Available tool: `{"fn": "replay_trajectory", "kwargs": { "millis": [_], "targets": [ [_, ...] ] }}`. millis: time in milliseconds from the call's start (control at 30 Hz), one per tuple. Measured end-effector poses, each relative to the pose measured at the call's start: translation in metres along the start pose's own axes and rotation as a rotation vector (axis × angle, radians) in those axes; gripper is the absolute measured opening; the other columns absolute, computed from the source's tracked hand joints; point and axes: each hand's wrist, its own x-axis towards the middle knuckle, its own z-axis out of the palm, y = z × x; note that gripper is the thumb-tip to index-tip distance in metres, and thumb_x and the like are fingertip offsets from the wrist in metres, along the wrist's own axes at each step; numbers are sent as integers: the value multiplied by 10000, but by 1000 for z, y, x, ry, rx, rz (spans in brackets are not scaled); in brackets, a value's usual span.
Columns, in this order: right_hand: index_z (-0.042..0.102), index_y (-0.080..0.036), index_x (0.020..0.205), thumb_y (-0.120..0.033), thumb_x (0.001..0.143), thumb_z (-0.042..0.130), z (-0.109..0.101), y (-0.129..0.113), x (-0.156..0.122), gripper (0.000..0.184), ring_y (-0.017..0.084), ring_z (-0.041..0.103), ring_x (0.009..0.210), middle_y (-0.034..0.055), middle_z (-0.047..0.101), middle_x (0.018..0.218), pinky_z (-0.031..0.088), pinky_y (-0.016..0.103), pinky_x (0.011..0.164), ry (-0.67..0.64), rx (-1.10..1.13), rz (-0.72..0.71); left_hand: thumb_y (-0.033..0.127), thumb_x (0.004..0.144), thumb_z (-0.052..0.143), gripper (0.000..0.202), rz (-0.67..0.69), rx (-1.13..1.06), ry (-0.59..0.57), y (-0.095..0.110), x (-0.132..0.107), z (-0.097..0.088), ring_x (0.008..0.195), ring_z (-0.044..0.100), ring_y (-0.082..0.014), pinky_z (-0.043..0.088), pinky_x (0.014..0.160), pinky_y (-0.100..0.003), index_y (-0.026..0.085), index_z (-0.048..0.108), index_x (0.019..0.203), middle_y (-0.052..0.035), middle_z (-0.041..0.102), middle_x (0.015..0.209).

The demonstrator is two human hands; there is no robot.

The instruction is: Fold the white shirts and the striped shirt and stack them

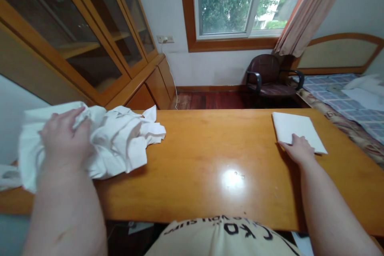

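On the left of the table, a loose heap of white cloths (117, 144) lies crumpled, its ragged edges spreading to the right. My left hand (67, 132) is on top of the heap, with its fingers closed into a bunched fold. Far to the right lies a flat white cloth folded into a square (295, 126). My right hand (300, 148) grips its near edge, thumb at the left and fingers over the top; the fingers' undersides are hidden.
The wooden table (192, 148) spans the view, with small drops near a bright reflection. A glass-door cabinet (99, 32) stands at the left. Beyond the table are an office chair (267, 74) and a window (234, 4); a bed (357, 92) is at the right.
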Motion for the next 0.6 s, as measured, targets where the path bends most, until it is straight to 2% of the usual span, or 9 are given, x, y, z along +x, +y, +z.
{"fn": "replay_trajectory", "kwargs": {
  "millis": [67, 100, 133, 233, 333, 433, 500, 567, 600],
  "targets": [
    [438, -65, 1327, -667, 826, 366, 7, -5, -8, 786, 404, 467, 1153, 273, 488, 1240, 369, 499, 889, 55, -90, -10, 475, 893, 413, 481, -90, 6, -140, 7, 6, 64, 1354, 257, -379, 141, 970, -717, 229, 505, 1296, -56, 390, 1471],
    [437, -63, 1324, -682, 827, 341, 8, -8, -11, 799, 399, 478, 1137, 266, 498, 1223, 375, 491, 882, 84, -124, -7, 448, 873, 472, 453, -194, 17, -291, 6, 4, 92, 1375, 198, -401, 122, 954, -747, 218, 536, 1258, -79, 319, 1508],
    [441, -60, 1314, -694, 825, 327, 9, -11, -14, 809, 396, 491, 1116, 262, 509, 1199, 383, 486, 869, 101, -156, 0, 390, 873, 484, 420, -247, 19, -376, 3, 0, 116, 1397, 133, -396, 134, 957, -748, 206, 539, 1247, -86, 238, 1538],
    [484, -50, 1259, -712, 819, 319, 5, -22, -22, 811, 389, 523, 1060, 262, 541, 1122, 403, 467, 813, 105, -235, 13, 323, 884, 448, 426, -230, 56, -411, -12, -13, 161, 1417, -13, -371, 100, 971, -750, 226, 493, 1296, -47, 125, 1567],
    [561, -60, 1153, -669, 850, 318, 0, -34, -25, 722, 368, 569, 977, 237, 579, 1042, 414, 428, 754, 94, -274, 30, 349, 875, 453, 464, -238, 85, -416, -23, -11, 170, 1413, -46, -381, 72, 965, -757, 248, 462, 1328, -25, 68, 1575],
    [609, -69, 1074, -508, 894, 379, -2, -47, -23, 528, 352, 595, 940, 217, 609, 1008, 409, 400, 735, 91, -324, 32, 365, 858, 479, 500, -264, 103, -445, -15, -5, 159, 1411, 1, -394, 49, 980, -742, 276, 447, 1349, -35, 73, 1577],
    [637, -66, 1025, -349, 903, 405, -4, -58, -19, 386, 338, 609, 938, 212, 635, 971, 404, 380, 733, 38, -339, 19, 409, 845, 500, 541, -291, 88, -384, 5, -12, 146, 1400, 57, -425, 48, 999, -721, 274, 441, 1365, -83, 118, 1570],
    [666, -63, 971, -202, 884, 405, -7, -75, -19, 308, 325, 624, 932, 211, 661, 922, 402, 367, 730, -48, -330, 7, 452, 841, 502, 592, -301, 20, -194, 39, -37, 131, 1397, 68, -433, 88, 1036, -673, 236, 422, 1386, -159, 135, 1554],
    [678, -59, 948, -144, 870, 400, -9, -86, -22, 301, 323, 630, 931, 216, 669, 908, 403, 365, 728, -86, -322, -8, 443, 857, 481, 597, -226, -39, -83, 59, -57, 125, 1408, 64, -402, 93, 1064, -634, 207, 400, 1399, -179, 143, 1547]
  ]
}}
